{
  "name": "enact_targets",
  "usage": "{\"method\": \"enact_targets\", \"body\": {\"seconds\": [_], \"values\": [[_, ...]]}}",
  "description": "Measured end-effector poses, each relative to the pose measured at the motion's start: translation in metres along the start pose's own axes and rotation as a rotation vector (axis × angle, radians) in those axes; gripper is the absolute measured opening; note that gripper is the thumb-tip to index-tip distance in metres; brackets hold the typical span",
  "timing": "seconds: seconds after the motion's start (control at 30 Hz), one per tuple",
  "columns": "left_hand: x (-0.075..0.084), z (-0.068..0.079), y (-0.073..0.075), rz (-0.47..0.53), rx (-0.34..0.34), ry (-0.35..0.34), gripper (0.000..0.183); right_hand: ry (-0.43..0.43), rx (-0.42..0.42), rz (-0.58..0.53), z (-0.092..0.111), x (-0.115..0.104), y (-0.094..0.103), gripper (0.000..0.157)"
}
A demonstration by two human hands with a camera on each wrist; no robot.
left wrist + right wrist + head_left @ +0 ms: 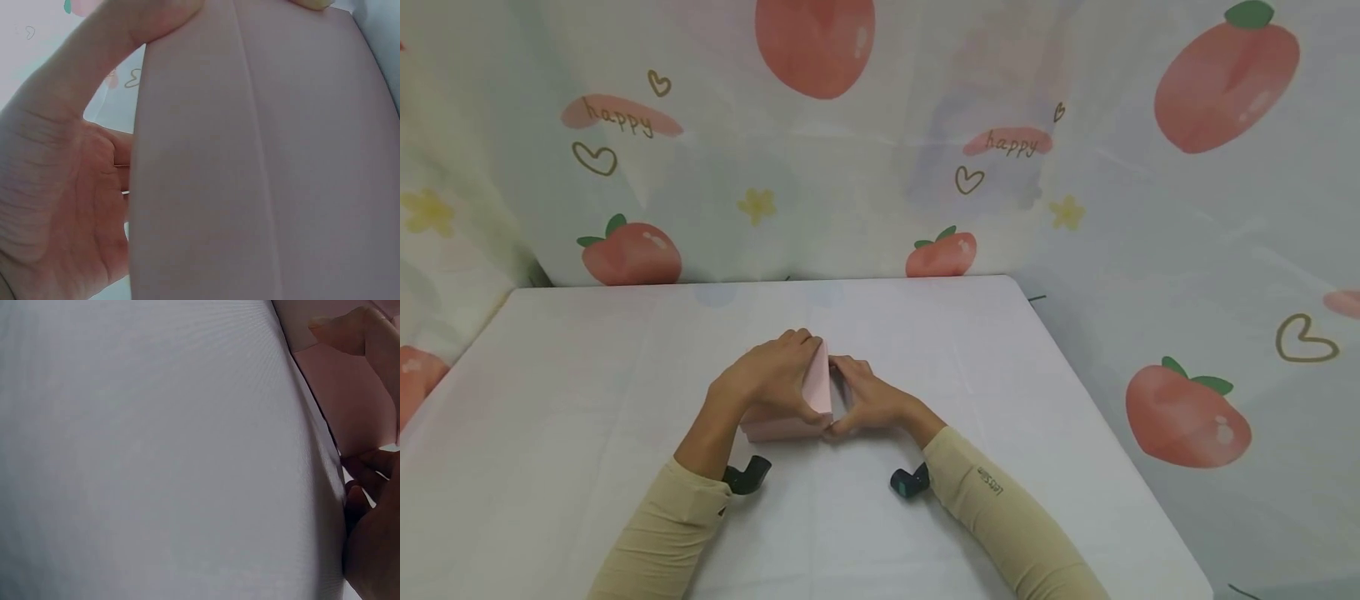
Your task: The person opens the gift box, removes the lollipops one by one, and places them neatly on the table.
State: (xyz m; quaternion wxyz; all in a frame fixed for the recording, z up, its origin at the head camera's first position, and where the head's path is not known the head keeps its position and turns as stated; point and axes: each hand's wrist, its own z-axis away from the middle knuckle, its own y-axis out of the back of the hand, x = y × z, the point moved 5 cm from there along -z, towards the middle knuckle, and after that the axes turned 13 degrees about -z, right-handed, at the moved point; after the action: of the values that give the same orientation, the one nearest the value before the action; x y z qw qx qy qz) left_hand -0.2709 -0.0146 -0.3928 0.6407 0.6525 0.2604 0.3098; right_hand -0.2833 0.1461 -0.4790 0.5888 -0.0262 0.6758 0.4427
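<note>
A pink box [786, 427] sits on the white table around its middle. My left hand [771, 379] grips it from the left and above, with the thumb on the near edge and the fingers over the far edge. At its right end my right hand [874, 400] holds it between thumb and fingers. In the left wrist view the box's pink side [200, 156], crossed by a long fold or seam, fills most of the picture. The right wrist view shows the right thumb [350, 331] on the pink surface [350, 394] and fingertips at its other edge. The box's far side is hidden.
The white table [587, 375] spreads around both hands. A fabric backdrop [850, 167] with printed peaches, hearts and flowers stands behind it and at both sides. Dark wrist cameras [748, 475] jut out near the sleeves [662, 525].
</note>
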Motion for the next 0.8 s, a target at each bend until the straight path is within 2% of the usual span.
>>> {"method": "enact_targets", "body": {"seconds": [0.43, 0.8], "values": [[-0.0037, -0.0006, 0.0005, 0.004, 0.030, -0.028, 0.102, -0.002, -0.008, -0.010, -0.0003, -0.0072, 0.0026, 0.117], [-0.0017, -0.0009, -0.0008, 0.002, 0.003, -0.049, 0.109, -0.032, -0.036, -0.005, -0.0014, -0.0025, -0.0017, 0.117]]}}
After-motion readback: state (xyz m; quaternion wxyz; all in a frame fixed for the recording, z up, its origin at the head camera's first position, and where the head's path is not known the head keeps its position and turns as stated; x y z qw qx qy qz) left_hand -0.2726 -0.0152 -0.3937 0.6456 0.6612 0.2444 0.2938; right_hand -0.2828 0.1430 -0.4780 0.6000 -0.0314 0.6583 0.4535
